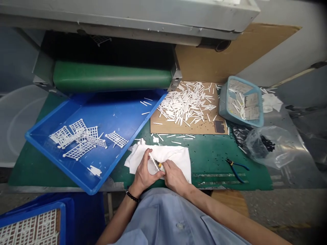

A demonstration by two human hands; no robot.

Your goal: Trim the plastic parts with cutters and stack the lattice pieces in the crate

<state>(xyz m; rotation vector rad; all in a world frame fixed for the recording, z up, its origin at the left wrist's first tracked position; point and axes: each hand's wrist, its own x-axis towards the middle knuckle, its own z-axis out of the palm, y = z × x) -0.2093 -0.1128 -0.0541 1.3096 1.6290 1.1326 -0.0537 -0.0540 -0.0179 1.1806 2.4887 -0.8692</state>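
Observation:
My left hand [145,174] grips a thin white plastic piece [154,162] by its edges, fingers on the far end and thumb on the near end. The piece is tilted on edge, so its face is mostly hidden. My right hand [175,175] is closed round a small tool with a yellow and black part [159,164], which points at the white piece. What kind of tool it is I cannot make out. Both hands are above a folded white cloth [182,154] at the near edge of the green table [204,153].
White grid pieces [81,149] lie in a blue tray [102,112] below a green conveyor roller [112,76]. White sticks [184,103] are heaped on cardboard [163,127]. Rightward are a light-blue basket [223,102], blue-handled pliers [237,173] and a clear bag [278,154].

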